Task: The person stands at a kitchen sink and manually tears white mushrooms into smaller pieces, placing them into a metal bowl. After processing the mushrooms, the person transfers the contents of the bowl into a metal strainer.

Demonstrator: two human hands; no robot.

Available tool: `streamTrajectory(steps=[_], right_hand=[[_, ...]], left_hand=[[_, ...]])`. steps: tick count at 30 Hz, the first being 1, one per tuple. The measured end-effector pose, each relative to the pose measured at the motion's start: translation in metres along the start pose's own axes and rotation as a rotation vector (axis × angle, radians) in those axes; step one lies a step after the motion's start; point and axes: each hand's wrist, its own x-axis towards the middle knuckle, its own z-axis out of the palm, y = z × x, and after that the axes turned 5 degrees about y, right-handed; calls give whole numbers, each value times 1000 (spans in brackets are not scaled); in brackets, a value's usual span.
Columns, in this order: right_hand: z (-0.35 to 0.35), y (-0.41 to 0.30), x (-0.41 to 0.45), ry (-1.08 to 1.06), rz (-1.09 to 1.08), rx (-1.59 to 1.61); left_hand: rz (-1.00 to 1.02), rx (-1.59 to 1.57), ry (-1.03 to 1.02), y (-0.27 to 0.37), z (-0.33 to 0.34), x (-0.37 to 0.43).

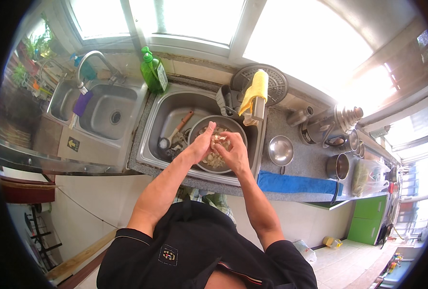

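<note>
My left hand [201, 145] is cupped over a round metal bowl [243, 134] in the steel sink [177, 99]. Between it and my right hand [234, 153] are pale brownish food pieces [217, 141], too small to name surely, perhaps mushrooms. The fingers of my right hand pinch at them from the other side. More such pieces [214, 160] fill the bowl below, partly hidden by both hands. A brush with a wooden handle [185, 121] lies in the sink left of the bowl, beside some dark scraps [174, 150].
A green pump bottle [153, 74] stands behind the sink's left corner. The tap [258, 108] carries a yellow cloth [255, 86]. On the right counter are a small steel pan [281, 150], a blue towel [297, 183], a pot [337, 166] and a plastic bag [369, 175]. Another sink [109, 104] is at left.
</note>
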Motion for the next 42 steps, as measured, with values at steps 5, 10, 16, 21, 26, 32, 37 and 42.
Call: streamTrajectory(steps=[5,10,16,21,26,32,37,42], right_hand=[[17,41,1,-14,186,381],[11,45,3,68,426,821],[15,77,7,-77,296,943],[35,62,-2,363,-125,433],[42,50,-12,473,-97,348],[35,35,-9,188,172,639],[31,19,-5,124,316,905],[30,15,-8,136,373,997]], left_hand=[[161,295,-38,-5,4,0],[395,542,49,-1,15,-14],[401,522,53,-5,16,-22],[426,443,94,-6,17,-20],[433,345,63,-6,14,-20],[437,195,53,-10,7,-16],[381,32,61,-10,3,-15],[364,-17,53,-8,1,-15]])
